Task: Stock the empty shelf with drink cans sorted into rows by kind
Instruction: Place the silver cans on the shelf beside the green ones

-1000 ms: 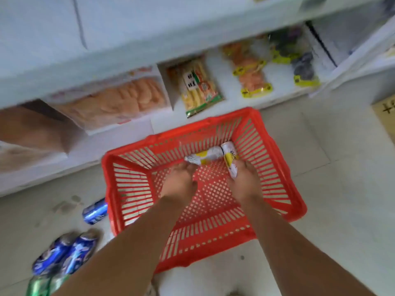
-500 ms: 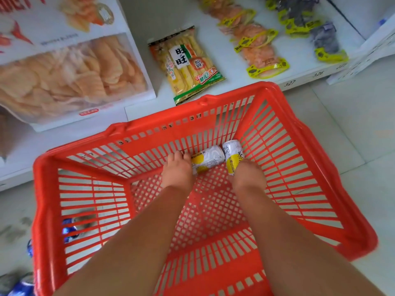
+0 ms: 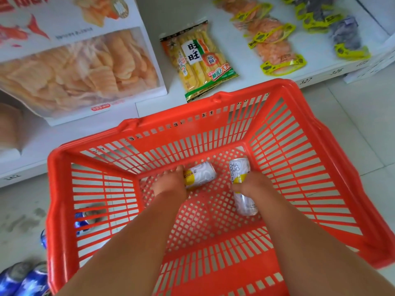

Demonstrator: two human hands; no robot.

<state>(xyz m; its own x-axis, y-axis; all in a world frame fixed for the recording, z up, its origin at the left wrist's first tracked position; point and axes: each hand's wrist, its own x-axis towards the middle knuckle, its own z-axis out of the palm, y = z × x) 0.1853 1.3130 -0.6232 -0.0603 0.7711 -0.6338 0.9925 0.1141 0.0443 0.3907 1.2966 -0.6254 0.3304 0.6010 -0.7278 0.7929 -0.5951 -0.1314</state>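
Note:
Both my arms reach down into a red plastic basket (image 3: 310,129) on the floor. My left hand (image 3: 171,182) is closed around the near end of a white and yellow can (image 3: 203,173) lying on the basket's bottom. My right hand (image 3: 252,184) grips the middle of a second white and yellow can (image 3: 239,167), which is tilted and lifted slightly, its far end pointing at the shelf. Blue cans (image 3: 23,278) lie on the floor at the lower left, and another blue can (image 3: 82,221) shows through the basket's left wall.
A low white shelf (image 3: 154,103) runs along the far side of the basket. It holds a large box of prawn crackers (image 3: 77,67), a yellow rice cracker bag (image 3: 201,60) and bagged snacks (image 3: 275,43). Pale floor tiles (image 3: 363,129) lie to the right.
The view has dropped closer to the basket. My right hand has closed on its can and pulled it away from the other can, towards me and to the right.

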